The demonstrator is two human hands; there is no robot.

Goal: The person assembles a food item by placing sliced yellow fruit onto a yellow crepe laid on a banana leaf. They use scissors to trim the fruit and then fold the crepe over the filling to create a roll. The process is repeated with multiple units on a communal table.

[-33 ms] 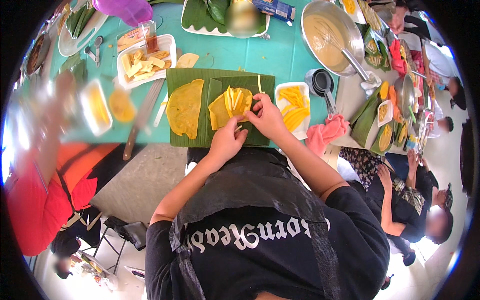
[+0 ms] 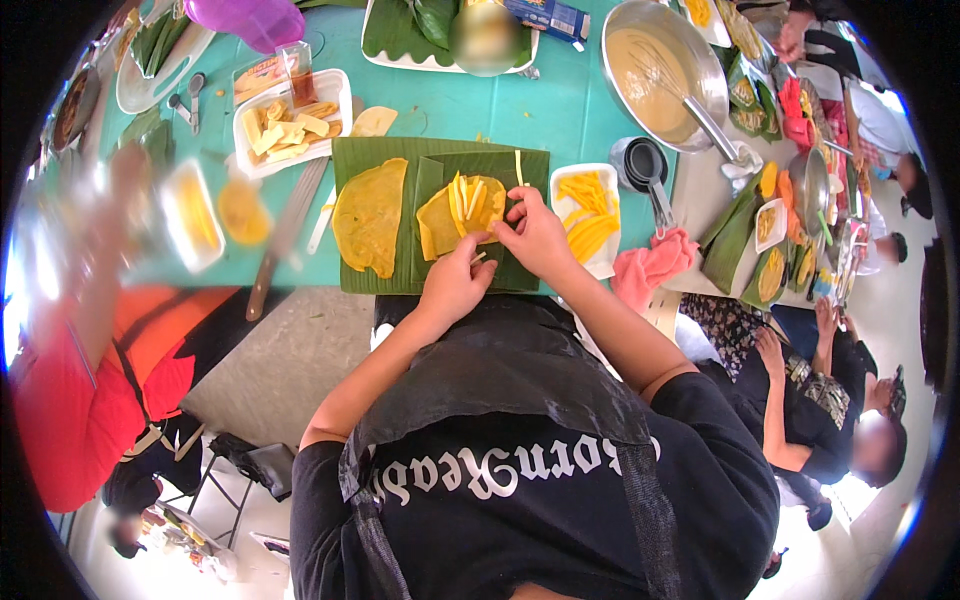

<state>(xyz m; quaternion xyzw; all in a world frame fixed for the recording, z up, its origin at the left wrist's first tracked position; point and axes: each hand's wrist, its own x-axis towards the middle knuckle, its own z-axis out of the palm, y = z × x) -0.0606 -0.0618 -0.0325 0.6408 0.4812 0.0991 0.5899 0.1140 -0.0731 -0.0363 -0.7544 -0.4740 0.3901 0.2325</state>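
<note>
A thin yellow crepe (image 2: 431,219) lies on a cut green banana leaf (image 2: 360,147), topped with pale and yellow strips (image 2: 466,197). My left hand (image 2: 460,277) is closed, thumb and fingers pinching at the crepe's near edge. From the right, my right hand (image 2: 535,238) meets it, its fingertips closed on the crepe's right near corner. The fingertips of both hands almost touch. A narrow pale strip (image 2: 519,167) shows just beyond my right fingers; a bit of similar pale material pokes out by my left fingers. Another yellow crepe (image 2: 369,220) lies flat on the leaf's left side.
Right of the leaf stand a white tray of yellow strips (image 2: 588,212), black measuring cups (image 2: 645,160), a pink cloth (image 2: 655,266) and a steel bowl of batter (image 2: 640,60). To the left are a long knife (image 2: 284,230) and a white tray of pale slices (image 2: 290,125). A red-sleeved person (image 2: 80,400) works close by.
</note>
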